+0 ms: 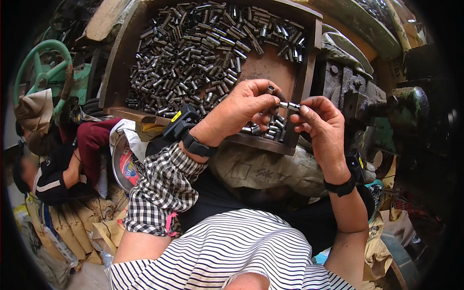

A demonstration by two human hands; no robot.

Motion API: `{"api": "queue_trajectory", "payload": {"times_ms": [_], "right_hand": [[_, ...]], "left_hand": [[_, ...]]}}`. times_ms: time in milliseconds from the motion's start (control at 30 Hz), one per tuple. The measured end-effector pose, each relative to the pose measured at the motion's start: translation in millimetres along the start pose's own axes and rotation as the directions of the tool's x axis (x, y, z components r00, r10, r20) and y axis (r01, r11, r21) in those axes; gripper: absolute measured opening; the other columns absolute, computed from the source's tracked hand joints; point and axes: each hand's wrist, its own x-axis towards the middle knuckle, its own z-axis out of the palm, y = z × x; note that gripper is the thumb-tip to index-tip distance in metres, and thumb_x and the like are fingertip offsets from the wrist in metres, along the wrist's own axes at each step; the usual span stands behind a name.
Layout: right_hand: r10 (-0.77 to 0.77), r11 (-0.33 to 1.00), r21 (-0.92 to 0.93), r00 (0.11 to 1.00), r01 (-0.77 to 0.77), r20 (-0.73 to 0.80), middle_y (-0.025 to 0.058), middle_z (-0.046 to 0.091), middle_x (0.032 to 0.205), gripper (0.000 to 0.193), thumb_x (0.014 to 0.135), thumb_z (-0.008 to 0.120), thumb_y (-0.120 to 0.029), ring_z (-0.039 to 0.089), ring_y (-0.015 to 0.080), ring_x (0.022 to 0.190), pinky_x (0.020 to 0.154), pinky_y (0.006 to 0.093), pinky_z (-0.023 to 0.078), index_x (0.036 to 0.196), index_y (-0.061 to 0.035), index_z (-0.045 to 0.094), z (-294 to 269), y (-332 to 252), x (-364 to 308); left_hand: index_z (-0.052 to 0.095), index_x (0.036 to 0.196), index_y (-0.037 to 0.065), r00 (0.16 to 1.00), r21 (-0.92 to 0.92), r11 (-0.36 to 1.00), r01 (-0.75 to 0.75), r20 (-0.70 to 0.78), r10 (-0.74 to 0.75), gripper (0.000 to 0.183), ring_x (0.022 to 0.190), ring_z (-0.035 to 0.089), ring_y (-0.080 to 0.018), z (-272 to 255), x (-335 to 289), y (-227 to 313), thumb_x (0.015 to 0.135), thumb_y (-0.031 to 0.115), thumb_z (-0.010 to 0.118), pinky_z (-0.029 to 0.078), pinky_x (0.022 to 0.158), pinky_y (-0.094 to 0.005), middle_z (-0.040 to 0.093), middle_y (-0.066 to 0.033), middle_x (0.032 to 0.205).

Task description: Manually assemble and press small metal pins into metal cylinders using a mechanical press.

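Above the near right corner of a wooden box (307,67), my two hands meet at the fingertips. My left hand (241,105) is closed round a short metal tube (270,90), whose open end sticks up between thumb and finger. At its thumb tip is a slim shiny metal piece (283,104). It meets a short metal sleeve (293,108) pinched between my right thumb and fingers; whether the two are joined I cannot tell. My right hand (325,126) comes from the right. Below the hands, several loose metal tubes (276,126) lie in the box.
A large heap of metal tubes (183,72) fills the box's left and far parts. Dark machinery (406,111) stands close on the right. At the left are a green handwheel (46,72) and another person (63,169). A sack (263,169) lies under the box's near edge.
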Motion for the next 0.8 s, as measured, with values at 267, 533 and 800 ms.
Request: {"api": "queue_trajectory", "payload": {"times_ms": [267,533,800], "right_hand": [[0.045,0.996,0.077,0.999,-0.045,-0.002,0.0079,0.063,0.085,0.012,0.087,0.061,-0.006,0.067,0.0151,0.074,0.059,0.0227,0.055,0.095,0.0016,0.056,-3.2,6.0,0.6],[0.091,0.983,0.156,0.996,-0.093,0.018,0.0087,0.063,0.085,0.012,0.087,0.062,-0.006,0.068,0.0158,0.074,0.058,0.0223,0.056,0.094,0.0017,0.055,-4.8,6.1,0.6],[0.053,0.997,0.055,0.996,-0.057,0.071,0.0090,0.064,0.084,0.012,0.085,0.063,-0.005,0.067,0.0149,0.072,0.056,0.0216,0.055,0.093,0.0013,0.056,-5.3,-4.3,0.8]], "left_hand": [[0.056,0.102,0.000,0.998,0.000,0.999,-0.052,-0.039,0.052,0.019,0.060,0.058,-0.0056,3.5,-0.3,-7.0,0.090,0.013,0.059,0.053,0.053,-0.0205,0.060,-0.0022,0.079],[0.058,0.103,-0.001,0.984,0.249,0.957,-0.150,-0.053,0.168,0.019,0.059,0.060,-0.0057,9.2,-5.4,-2.0,0.090,0.014,0.060,0.050,0.052,-0.0181,0.061,-0.0012,0.073],[0.061,0.101,0.000,0.984,0.252,0.955,-0.157,-0.043,0.173,0.020,0.060,0.062,-0.0062,7.8,-7.3,-0.1,0.088,0.015,0.063,0.047,0.050,-0.0154,0.064,-0.0021,0.073]]}}
